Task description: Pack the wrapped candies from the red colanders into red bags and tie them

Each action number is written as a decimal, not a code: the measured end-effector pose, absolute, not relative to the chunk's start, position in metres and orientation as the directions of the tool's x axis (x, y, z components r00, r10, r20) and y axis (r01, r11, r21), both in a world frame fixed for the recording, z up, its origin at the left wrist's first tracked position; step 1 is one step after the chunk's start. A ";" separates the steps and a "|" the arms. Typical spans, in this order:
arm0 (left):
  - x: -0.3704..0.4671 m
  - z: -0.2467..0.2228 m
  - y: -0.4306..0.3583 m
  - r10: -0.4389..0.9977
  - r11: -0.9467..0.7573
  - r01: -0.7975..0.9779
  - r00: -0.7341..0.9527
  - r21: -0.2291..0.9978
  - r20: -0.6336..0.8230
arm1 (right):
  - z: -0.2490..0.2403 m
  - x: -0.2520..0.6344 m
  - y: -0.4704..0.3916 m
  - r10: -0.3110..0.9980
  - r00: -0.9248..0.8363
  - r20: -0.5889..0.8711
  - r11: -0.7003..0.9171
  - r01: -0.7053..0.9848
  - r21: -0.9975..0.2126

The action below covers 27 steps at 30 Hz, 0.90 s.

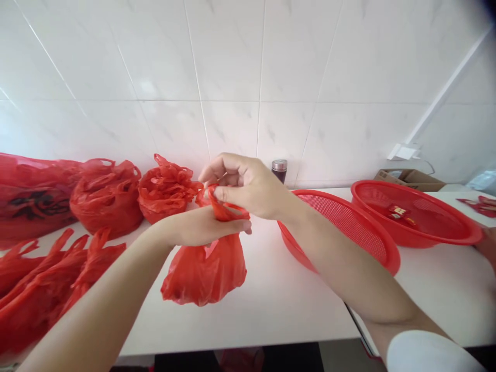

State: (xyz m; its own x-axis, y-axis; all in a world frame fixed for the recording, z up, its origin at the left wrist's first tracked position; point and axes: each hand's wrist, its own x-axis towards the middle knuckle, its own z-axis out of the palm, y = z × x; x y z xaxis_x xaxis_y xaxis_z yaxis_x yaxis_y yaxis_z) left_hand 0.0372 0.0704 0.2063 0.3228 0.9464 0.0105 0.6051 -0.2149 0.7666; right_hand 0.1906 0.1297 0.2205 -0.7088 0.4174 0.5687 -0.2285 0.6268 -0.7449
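A filled red plastic bag (209,271) hangs just above the white table, its neck gathered between both hands. My left hand (201,226) is wrapped round the bag below its handles, palm down, with the thumb pointing right. Over it, my right hand (244,183) pinches a handle loop between thumb and fingers. Part of the bag's neck is hidden behind my hands. What lies inside the bag cannot be made out.
Several knotted red bags (46,279) lie at left, with fuller red bags (104,199) behind them. A red mesh basket (341,222) and a red basin (418,212) holding small packets stand right. Behind are a dark jar (279,169) and a cardboard box (416,181). Another person's hand shows far right.
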 end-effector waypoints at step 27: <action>0.008 0.163 0.074 0.918 -0.242 0.549 0.396 0.800 0.006 | 0.131 0.191 0.126 0.729 -0.526 0.437 0.430 -0.145 -0.891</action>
State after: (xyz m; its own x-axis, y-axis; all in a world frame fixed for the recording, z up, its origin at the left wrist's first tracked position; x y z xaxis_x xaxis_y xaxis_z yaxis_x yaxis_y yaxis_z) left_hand 0.0083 0.0741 0.1632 0.3962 0.9181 0.0062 0.5492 -0.2424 0.7997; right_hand 0.1909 0.1256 0.1310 -0.5265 0.7291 0.4374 -0.1452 0.4298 -0.8912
